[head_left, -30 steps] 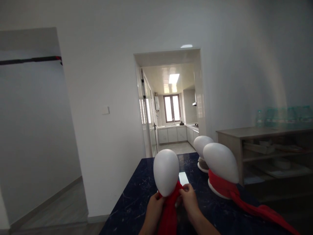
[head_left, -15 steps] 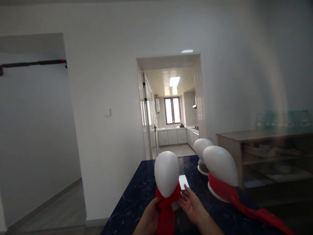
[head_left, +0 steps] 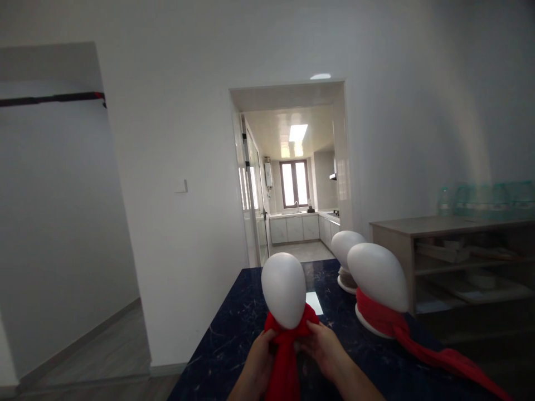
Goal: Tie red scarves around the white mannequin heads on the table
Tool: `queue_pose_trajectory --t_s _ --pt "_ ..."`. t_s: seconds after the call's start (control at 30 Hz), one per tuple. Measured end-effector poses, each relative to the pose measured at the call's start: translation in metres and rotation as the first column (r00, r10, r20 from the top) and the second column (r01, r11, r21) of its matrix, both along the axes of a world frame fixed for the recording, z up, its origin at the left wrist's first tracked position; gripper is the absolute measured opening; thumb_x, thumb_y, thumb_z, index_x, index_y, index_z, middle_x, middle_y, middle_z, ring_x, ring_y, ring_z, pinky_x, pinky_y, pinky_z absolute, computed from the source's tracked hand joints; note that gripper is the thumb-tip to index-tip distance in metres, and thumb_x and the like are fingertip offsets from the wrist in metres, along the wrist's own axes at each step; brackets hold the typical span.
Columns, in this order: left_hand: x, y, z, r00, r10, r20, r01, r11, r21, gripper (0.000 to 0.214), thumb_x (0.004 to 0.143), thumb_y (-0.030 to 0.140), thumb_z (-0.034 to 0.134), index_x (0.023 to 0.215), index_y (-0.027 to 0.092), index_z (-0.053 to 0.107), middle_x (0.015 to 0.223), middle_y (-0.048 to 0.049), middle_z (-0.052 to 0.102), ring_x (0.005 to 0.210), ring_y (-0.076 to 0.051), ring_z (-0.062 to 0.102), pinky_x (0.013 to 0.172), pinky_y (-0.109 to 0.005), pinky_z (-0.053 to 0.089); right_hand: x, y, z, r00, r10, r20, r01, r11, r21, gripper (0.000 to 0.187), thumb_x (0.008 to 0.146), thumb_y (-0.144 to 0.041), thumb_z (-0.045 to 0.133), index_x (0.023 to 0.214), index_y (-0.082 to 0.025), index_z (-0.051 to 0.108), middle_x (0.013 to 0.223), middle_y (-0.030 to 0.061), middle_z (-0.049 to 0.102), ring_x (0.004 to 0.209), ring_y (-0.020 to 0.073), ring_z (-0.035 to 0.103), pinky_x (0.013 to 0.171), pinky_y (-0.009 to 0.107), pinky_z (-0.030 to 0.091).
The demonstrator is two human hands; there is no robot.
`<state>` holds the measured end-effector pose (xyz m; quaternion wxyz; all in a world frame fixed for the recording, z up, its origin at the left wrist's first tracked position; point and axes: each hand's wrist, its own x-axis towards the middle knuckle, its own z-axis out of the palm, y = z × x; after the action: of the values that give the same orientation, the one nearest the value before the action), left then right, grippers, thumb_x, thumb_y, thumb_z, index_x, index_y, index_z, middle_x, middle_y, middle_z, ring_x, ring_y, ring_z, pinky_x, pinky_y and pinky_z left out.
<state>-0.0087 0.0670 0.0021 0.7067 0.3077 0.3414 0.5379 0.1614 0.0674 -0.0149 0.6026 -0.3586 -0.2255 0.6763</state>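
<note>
A white mannequin head stands upright on the dark blue marbled table in front of me. Around its neck goes a red scarf, with a long end hanging down toward me. My left hand grips the scarf at the left of the neck, thumb on top. On the right side, my right hand pinches the scarf's loop between thumb and fingers. The head's base is hidden behind the scarf and hands.
To the right stands a second white mannequin head wearing another red scarf that trails off the table's right side. Behind it is a third head. A wooden shelf unit with plastic bottles stands beyond; a doorway opens ahead.
My right hand, open beside the neck before, has closed on the scarf's right side. The loop there is pulled out a little to the right. My left hand keeps its hold.
</note>
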Motion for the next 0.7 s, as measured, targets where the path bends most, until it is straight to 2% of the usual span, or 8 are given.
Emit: queue_pose_trajectory --t_s 0.07,0.17,0.3,0.43,0.53,0.63,0.7 --pt "-0.002 0.001 0.000 0.999 0.046 0.004 -0.046 0.999 -0.018 0.024 0.073 0.024 0.072 0.096 0.019 0.073 0.092 -0.0127 0.081 0.096 -0.034 0.078 0.086 -0.044 0.063 0.009 0.003 0.004 0.995 -0.045 -0.093 0.041 0.998 -0.046 0.022 0.096 -0.029 0.061 0.113 -0.015 0.065 0.091 0.0121 0.083 0.081 0.0233 0.080 0.077 0.034 0.061" --pt "-0.004 0.003 0.000 0.993 0.116 0.029 -0.113 0.991 -0.069 0.018 0.073 0.019 0.068 0.090 0.021 0.066 0.076 -0.0066 0.077 0.079 -0.027 0.078 0.080 -0.041 0.063 0.023 0.011 0.008 0.977 -0.119 -0.175 0.101 0.989 -0.107 0.023 0.099 -0.026 0.055 0.116 -0.014 0.065 0.091 0.0126 0.082 0.083 0.0247 0.080 0.082 0.039 0.064" --pt "-0.007 0.008 -0.001 0.981 0.191 0.040 -0.185 0.975 -0.123 0.024 0.072 0.013 0.065 0.094 0.021 0.062 0.068 -0.0022 0.072 0.061 -0.021 0.072 0.068 -0.036 0.062 0.038 0.025 0.006 0.962 -0.196 -0.189 0.175 0.977 -0.122 0.026 0.101 -0.021 0.049 0.123 -0.016 0.062 0.086 0.0069 0.080 0.081 0.0223 0.079 0.078 0.037 0.065" --pt "-0.008 0.013 -0.003 0.964 0.263 0.041 -0.261 0.964 -0.055 0.029 0.074 0.009 0.065 0.102 0.018 0.064 0.071 -0.0021 0.073 0.060 -0.018 0.072 0.066 -0.030 0.060 0.051 0.029 0.007 0.947 -0.242 -0.211 0.231 0.970 -0.074 0.027 0.102 -0.020 0.048 0.124 -0.018 0.063 0.089 0.0041 0.080 0.087 0.0185 0.079 0.081 0.031 0.064" --pt "-0.007 0.012 -0.003 0.971 0.234 0.048 -0.233 0.972 -0.026 0.027 0.078 0.008 0.069 0.102 0.018 0.064 0.079 -0.0044 0.077 0.068 -0.020 0.076 0.072 -0.032 0.063 0.051 0.021 0.012 0.952 -0.208 -0.225 0.206 0.978 -0.035 0.026 0.102 -0.029 0.052 0.119 -0.017 0.067 0.095 0.0074 0.082 0.093 0.0203 0.079 0.085 0.033 0.063" --pt "-0.005 0.007 -0.001 0.986 0.135 0.097 -0.135 0.991 -0.002 0.031 0.080 0.008 0.074 0.108 0.018 0.065 0.093 -0.0094 0.081 0.087 -0.026 0.080 0.084 -0.038 0.065 0.036 0.007 0.016 0.977 -0.094 -0.192 0.095 0.995 -0.001 0.035 0.096 -0.045 0.062 0.111 -0.015 0.071 0.099 0.0115 0.082 0.094 0.0250 0.079 0.084 0.037 0.063" --pt "-0.004 0.003 0.002 0.986 0.097 0.136 -0.101 0.995 0.022 0.031 0.080 0.009 0.076 0.108 0.018 0.067 0.097 -0.0106 0.082 0.093 -0.029 0.080 0.089 -0.040 0.064 0.023 -0.002 0.015 0.993 -0.013 -0.121 0.017 0.999 0.031 0.035 0.091 -0.045 0.069 0.110 -0.015 0.073 0.099 0.0107 0.083 0.092 0.0248 0.079 0.081 0.035 0.063"
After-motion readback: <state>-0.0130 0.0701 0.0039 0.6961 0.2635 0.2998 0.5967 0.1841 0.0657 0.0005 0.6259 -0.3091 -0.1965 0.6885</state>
